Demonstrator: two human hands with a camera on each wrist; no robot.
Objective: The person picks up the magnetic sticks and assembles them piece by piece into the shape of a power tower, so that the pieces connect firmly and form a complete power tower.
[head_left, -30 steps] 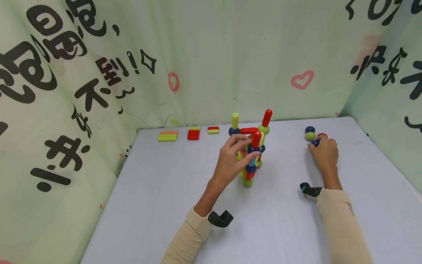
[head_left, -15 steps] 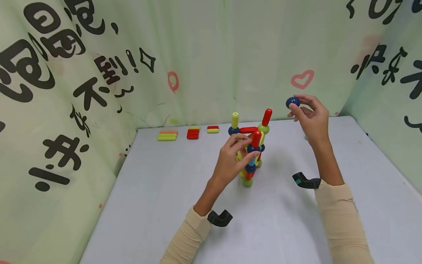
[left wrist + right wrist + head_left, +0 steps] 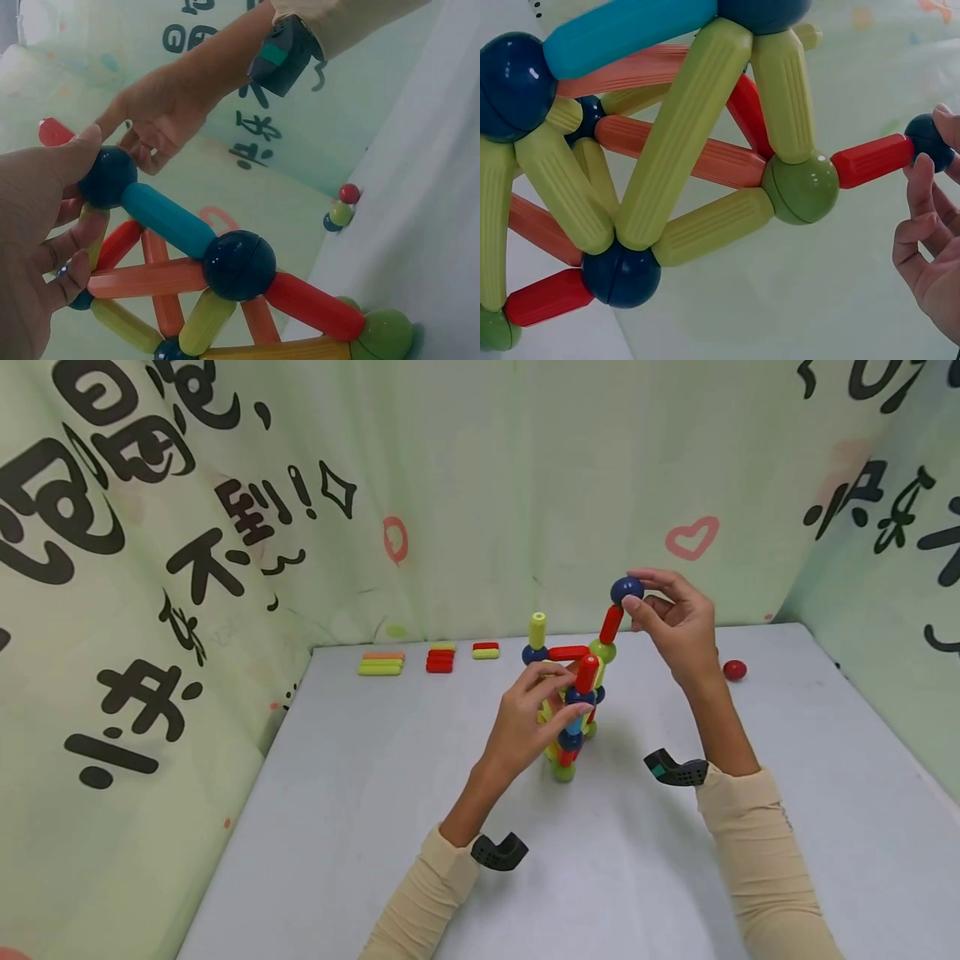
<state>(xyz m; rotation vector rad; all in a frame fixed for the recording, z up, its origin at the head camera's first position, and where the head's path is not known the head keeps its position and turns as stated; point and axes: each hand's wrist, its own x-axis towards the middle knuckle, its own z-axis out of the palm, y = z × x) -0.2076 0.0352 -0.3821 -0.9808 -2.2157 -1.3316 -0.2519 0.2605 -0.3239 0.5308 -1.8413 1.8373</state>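
Observation:
A frame of coloured magnetic sticks and balls stands on the table, with blue, green, red, yellow and orange parts. My left hand (image 3: 528, 718) pinches a dark blue ball (image 3: 109, 177) at the frame's near top corner, below an upright red stick (image 3: 587, 675). Between thumb and fingers, my right hand (image 3: 678, 622) holds another dark blue ball (image 3: 627, 591) at the upper end of a tilted red stick (image 3: 611, 624). That stick rises from a green ball (image 3: 801, 189) at the frame's far corner. The left hand hides part of the frame in the head view.
Short stacks of red sticks (image 3: 439, 667), yellow-green sticks (image 3: 379, 670) and others lie along the table's back left. A red ball (image 3: 735, 670) rests at the back right; the left wrist view shows a green ball (image 3: 341, 214) beside it. Printed curtains enclose the table.
My right hand picked up a dark blue ball at the back right, lifted it and carried it left onto the tip of the red stick. The left hand has stayed in place.

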